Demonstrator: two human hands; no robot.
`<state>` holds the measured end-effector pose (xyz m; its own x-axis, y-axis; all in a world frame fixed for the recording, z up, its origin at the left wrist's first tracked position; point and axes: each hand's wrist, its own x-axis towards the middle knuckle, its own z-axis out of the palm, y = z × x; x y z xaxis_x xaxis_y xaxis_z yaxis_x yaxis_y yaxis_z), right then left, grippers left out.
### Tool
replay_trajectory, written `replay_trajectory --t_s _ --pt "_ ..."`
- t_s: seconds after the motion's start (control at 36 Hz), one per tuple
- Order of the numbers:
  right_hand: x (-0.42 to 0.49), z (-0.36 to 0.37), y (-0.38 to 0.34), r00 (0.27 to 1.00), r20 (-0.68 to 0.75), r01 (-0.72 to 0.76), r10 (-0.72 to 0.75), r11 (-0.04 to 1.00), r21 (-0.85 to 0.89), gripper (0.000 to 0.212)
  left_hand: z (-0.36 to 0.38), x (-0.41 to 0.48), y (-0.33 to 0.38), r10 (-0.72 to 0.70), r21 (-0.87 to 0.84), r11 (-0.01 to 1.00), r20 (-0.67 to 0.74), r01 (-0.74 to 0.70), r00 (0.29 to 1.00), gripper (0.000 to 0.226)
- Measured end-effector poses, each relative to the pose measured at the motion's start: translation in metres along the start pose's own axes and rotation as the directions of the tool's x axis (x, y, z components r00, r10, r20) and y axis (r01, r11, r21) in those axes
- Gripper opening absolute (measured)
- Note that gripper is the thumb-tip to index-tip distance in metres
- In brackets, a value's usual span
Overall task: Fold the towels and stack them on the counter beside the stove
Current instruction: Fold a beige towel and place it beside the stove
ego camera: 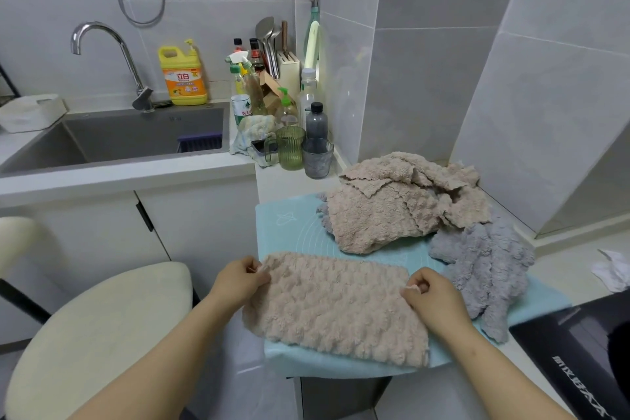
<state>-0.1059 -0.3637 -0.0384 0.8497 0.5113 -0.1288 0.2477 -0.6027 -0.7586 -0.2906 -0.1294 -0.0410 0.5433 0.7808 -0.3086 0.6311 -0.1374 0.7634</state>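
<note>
- We see both bare forearms reaching up from the bottom edge, angled slightly toward each other, backs of the hands facing up.
- The left hand [238, 280] has its fingers curled in and pinches the far left corner of the beige towel [334, 307] between thumb and fingertips.
- The right hand [433, 297] is curled the same way, pinching the towel's far right edge in a narrow, closed grip.
- Between the hands we find that towel lying flat as a wide rectangle on the pale blue mat [293, 225], its near edge reaching almost to the mat's front.
- Behind it on the mat lies a crumpled pile of beige towels [392, 204]; touching the pile on its right is a rumpled grey towel [487, 266].
- The black stove [579, 355] sits at the lower right, just beside the mat.
- We note a cream stool [102, 327] to the left, below the left forearm.
</note>
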Motion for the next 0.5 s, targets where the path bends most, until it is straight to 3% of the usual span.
replay_trajectory --t_s 0.14,0.25,0.5 --pt "0.012 -0.003 -0.003 0.998 -0.046 -0.038 0.045 0.991 0.128 0.011 -0.003 0.016 0.006 -0.039 -0.125 0.991 -0.011 0.037 0.999 0.010" --pt "0.023 -0.001 -0.003 0.994 -0.064 -0.071 0.084 0.981 0.181 0.009 0.001 0.025 0.008 -0.038 -0.098 0.995 -0.018 0.036 0.999 0.015" --pt "0.043 0.009 0.003 0.989 -0.082 -0.110 0.120 0.987 0.120 0.006 0.012 0.038 0.011 -0.064 0.027 0.998 -0.005 0.064 0.998 0.015"
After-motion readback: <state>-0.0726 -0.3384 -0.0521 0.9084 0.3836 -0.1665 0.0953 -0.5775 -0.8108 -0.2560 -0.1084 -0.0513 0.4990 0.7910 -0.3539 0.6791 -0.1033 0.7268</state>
